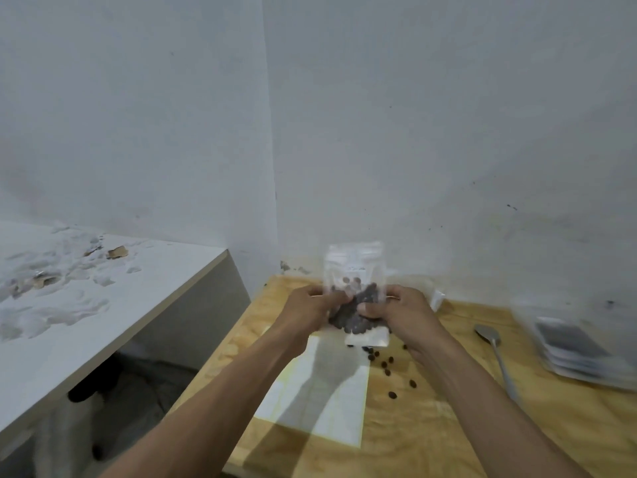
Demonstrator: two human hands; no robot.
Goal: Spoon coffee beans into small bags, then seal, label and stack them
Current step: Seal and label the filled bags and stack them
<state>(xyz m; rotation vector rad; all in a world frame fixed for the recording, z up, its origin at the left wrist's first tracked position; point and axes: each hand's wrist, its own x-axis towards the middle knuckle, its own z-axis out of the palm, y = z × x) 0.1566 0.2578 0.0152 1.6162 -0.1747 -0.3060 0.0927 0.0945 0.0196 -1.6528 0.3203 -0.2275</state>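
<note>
Sealing appears to be the step in hand, judged from how things lie: a small clear bag (355,291), partly filled with coffee beans (355,315), is held upright above the wooden worktop (431,426), near the wall, with its top edge free. The left hand (310,305) grips the bag's left side and the right hand (396,308) its right side; the fingers (367,310) of both are curled round the lower, bean-filled part, the thumbs pressing on the front face. Motion blur hides finer detail of the grip, and whether the top strip is already closed cannot be told. The spoon (493,346) lies untouched on the worktop to the right, which suggests filling is finished for this bag. A stack of flat bags (579,350), blurred, sits at the far right. Several loose beans (389,370) are scattered on the worktop just below the bag. The next move likely calls for shifting the fingers up to the top strip and pressing it shut along its length, keeping the bag upright to avoid further spillage.
</note>
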